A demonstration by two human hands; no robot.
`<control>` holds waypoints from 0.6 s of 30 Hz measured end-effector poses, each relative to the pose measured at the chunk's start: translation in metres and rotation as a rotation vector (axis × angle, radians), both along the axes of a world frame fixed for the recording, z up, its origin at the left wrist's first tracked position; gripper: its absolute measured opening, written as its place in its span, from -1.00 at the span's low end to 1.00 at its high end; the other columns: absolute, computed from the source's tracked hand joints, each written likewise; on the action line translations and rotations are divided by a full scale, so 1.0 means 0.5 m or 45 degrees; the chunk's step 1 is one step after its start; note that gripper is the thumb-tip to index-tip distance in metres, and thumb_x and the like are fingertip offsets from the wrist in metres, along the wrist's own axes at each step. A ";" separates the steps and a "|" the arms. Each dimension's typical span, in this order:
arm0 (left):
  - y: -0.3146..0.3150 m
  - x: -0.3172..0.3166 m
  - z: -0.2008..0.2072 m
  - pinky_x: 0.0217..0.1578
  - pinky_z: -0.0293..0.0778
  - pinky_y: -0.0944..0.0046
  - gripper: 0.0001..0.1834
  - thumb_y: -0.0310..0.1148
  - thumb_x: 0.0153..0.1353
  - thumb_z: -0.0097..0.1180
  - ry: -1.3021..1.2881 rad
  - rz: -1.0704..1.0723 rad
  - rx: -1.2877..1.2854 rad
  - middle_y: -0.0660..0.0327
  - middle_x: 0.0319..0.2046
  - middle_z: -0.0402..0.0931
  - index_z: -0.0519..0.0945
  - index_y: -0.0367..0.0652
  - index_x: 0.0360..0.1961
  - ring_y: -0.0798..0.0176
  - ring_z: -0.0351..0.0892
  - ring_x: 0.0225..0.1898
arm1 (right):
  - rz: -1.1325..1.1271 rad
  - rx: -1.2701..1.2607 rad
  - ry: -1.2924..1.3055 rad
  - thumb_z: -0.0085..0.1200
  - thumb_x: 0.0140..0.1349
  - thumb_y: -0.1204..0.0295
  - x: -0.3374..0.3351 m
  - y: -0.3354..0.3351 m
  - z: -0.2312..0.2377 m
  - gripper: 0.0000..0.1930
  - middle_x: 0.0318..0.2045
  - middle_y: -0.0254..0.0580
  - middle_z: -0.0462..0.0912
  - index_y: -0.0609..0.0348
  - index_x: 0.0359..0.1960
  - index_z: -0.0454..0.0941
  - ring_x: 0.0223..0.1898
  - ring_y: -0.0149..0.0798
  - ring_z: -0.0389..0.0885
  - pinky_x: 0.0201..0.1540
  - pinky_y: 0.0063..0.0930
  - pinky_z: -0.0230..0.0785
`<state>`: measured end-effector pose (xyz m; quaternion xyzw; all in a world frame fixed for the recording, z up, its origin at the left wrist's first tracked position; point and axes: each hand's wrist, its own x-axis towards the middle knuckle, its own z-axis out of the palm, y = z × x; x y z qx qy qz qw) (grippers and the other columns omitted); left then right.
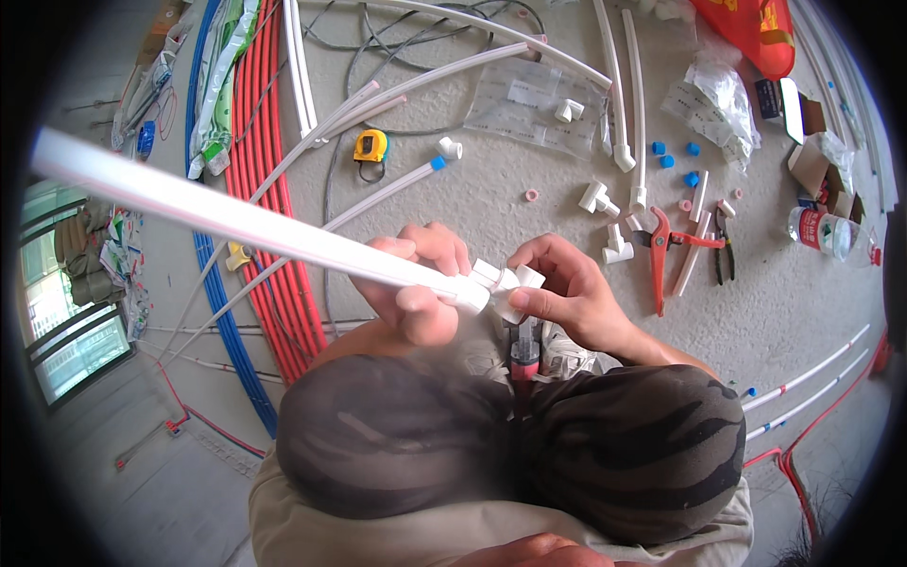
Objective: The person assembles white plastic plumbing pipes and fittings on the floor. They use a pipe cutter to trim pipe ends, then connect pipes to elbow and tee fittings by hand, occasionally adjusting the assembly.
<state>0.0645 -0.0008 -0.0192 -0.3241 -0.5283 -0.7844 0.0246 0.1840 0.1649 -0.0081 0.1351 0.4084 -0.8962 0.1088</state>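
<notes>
My left hand [416, 283] is closed around a long white plastic pipe [236, 213], near the end with a white socket. The pipe slants up to the far left. My right hand [572, 293] pinches a white plastic pipe fitting [521, 281] between thumb and fingers. That fitting meets or sits right beside the pipe's end; I cannot tell whether they are joined. Just below my hands, between my knees, a black and red tool [524, 354] points upward, partly hidden by the fitting and my legs.
Red pipes [265, 151] and blue pipes [227, 331] run along the left. A yellow tape measure [371, 146] lies ahead. To the right are white tee fittings [597, 198], blue caps [667, 161], a red pipe cutter [658, 260], pliers [726, 246] and a plastic bottle [820, 233].
</notes>
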 end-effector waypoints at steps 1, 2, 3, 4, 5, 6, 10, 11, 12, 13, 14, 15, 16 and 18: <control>-0.002 0.001 -0.001 -0.55 0.42 0.22 -0.42 0.08 0.50 0.14 -0.001 -0.045 0.078 0.13 -0.38 0.47 0.25 -0.07 0.24 0.29 0.36 -0.54 | 0.003 -0.012 0.006 0.33 0.38 0.51 0.001 0.000 0.002 -0.67 -0.10 -0.26 0.65 0.24 0.08 0.48 -0.09 -0.44 0.65 -0.06 -0.46 0.60; -0.003 -0.003 0.003 -0.55 0.42 0.23 -0.41 0.09 0.53 0.10 0.051 -0.066 0.065 0.13 -0.39 0.47 0.24 -0.08 0.29 0.30 0.34 -0.56 | 0.006 -0.024 0.012 0.34 0.37 0.52 0.002 -0.001 0.004 -0.67 -0.10 -0.27 0.65 0.24 0.07 0.48 -0.09 -0.45 0.64 -0.05 -0.47 0.59; -0.003 -0.004 0.005 -0.55 0.42 0.23 -0.40 0.10 0.53 0.09 0.050 -0.060 0.078 0.12 -0.39 0.47 0.24 -0.08 0.29 0.30 0.34 -0.56 | 0.011 -0.036 0.018 0.35 0.36 0.53 0.002 -0.001 0.005 -0.67 -0.10 -0.27 0.65 0.24 0.05 0.47 -0.08 -0.46 0.64 -0.04 -0.47 0.58; -0.003 -0.004 0.006 -0.55 0.42 0.23 -0.40 0.12 0.54 0.07 0.049 -0.055 0.093 0.12 -0.39 0.48 0.24 -0.08 0.29 0.29 0.34 -0.56 | 0.019 -0.022 0.016 0.35 0.36 0.53 0.003 -0.001 0.008 -0.66 -0.11 -0.27 0.65 0.24 0.05 0.47 -0.08 -0.46 0.63 -0.04 -0.47 0.57; -0.002 -0.004 0.007 -0.55 0.42 0.23 -0.39 0.13 0.54 0.06 0.047 -0.050 0.108 0.12 -0.39 0.48 0.24 -0.09 0.29 0.29 0.34 -0.57 | 0.027 -0.007 0.014 0.36 0.36 0.53 0.004 -0.001 0.010 -0.66 -0.11 -0.27 0.65 0.24 0.05 0.46 -0.08 -0.46 0.63 -0.04 -0.47 0.56; -0.003 -0.006 0.011 -0.55 0.42 0.22 -0.39 0.14 0.54 0.04 0.046 -0.050 0.093 0.11 -0.40 0.48 0.24 -0.10 0.30 0.28 0.34 -0.57 | 0.036 0.006 0.013 0.36 0.36 0.52 0.004 0.000 0.012 -0.65 -0.12 -0.27 0.64 0.25 0.05 0.45 -0.07 -0.46 0.63 -0.03 -0.48 0.56; -0.002 -0.011 0.035 -0.54 0.44 0.16 -0.35 0.19 0.54 0.00 0.015 -0.024 0.028 0.12 -0.41 0.49 0.25 -0.14 0.31 0.26 0.36 -0.57 | 0.084 0.067 0.039 0.37 0.35 0.52 0.006 0.000 0.008 -0.63 -0.12 -0.27 0.64 0.24 0.06 0.44 -0.10 -0.47 0.63 -0.06 -0.47 0.54; 0.000 -0.011 0.041 -0.54 0.45 0.15 -0.33 0.19 0.54 0.00 0.001 -0.010 0.011 0.12 -0.41 0.49 0.25 -0.15 0.31 0.26 0.37 -0.56 | 0.085 0.074 0.052 0.37 0.34 0.52 0.005 -0.001 0.006 -0.61 -0.12 -0.27 0.64 0.25 0.09 0.44 -0.11 -0.47 0.63 -0.07 -0.47 0.54; -0.002 -0.011 0.042 -0.53 0.46 0.14 -0.32 0.19 0.53 0.01 -0.012 -0.022 0.015 0.13 -0.41 0.50 0.27 -0.18 0.31 0.26 0.38 -0.56 | 0.097 0.085 0.064 0.37 0.34 0.52 0.003 -0.003 0.004 -0.59 -0.12 -0.27 0.64 0.26 0.11 0.44 -0.12 -0.47 0.63 -0.08 -0.47 0.54; -0.003 -0.012 0.042 -0.53 0.47 0.13 -0.31 0.19 0.53 0.02 -0.027 -0.032 0.019 0.13 -0.41 0.50 0.28 -0.20 0.30 0.25 0.39 -0.55 | 0.099 0.081 0.046 0.37 0.35 0.51 -0.001 -0.006 0.008 -0.58 -0.11 -0.26 0.64 0.27 0.14 0.44 -0.12 -0.47 0.64 -0.09 -0.48 0.54; -0.006 -0.015 0.041 -0.53 0.47 0.12 -0.30 0.19 0.52 0.03 -0.041 -0.041 0.023 0.14 -0.40 0.50 0.29 -0.23 0.30 0.25 0.40 -0.55 | 0.103 0.077 0.027 0.37 0.35 0.51 -0.007 -0.010 0.016 -0.56 -0.11 -0.26 0.64 0.28 0.17 0.44 -0.13 -0.47 0.64 -0.09 -0.48 0.54; -0.005 -0.019 0.040 -0.52 0.48 0.13 -0.31 0.17 0.53 0.04 -0.055 -0.069 0.030 0.14 -0.40 0.51 0.30 -0.26 0.30 0.25 0.40 -0.54 | 0.105 0.077 0.005 0.36 0.36 0.50 -0.011 -0.012 0.022 -0.54 -0.11 -0.25 0.64 0.29 0.20 0.43 -0.14 -0.47 0.65 -0.10 -0.49 0.55; -0.005 -0.027 0.037 -0.52 0.49 0.13 -0.31 0.15 0.53 0.05 -0.069 -0.095 0.037 0.14 -0.40 0.52 0.31 -0.28 0.29 0.26 0.41 -0.54 | 0.126 0.060 -0.008 0.35 0.37 0.49 -0.013 -0.015 0.022 -0.53 -0.10 -0.25 0.64 0.29 0.22 0.43 -0.14 -0.46 0.66 -0.11 -0.49 0.55; -0.004 -0.032 0.024 -0.51 0.51 0.13 -0.32 0.08 0.56 0.04 -0.134 -0.100 0.060 0.15 -0.40 0.53 0.32 -0.35 0.31 0.27 0.42 -0.53 | 0.178 0.025 -0.037 0.33 0.40 0.47 -0.015 -0.021 0.020 -0.51 -0.09 -0.23 0.64 0.30 0.27 0.42 -0.15 -0.44 0.68 -0.13 -0.49 0.57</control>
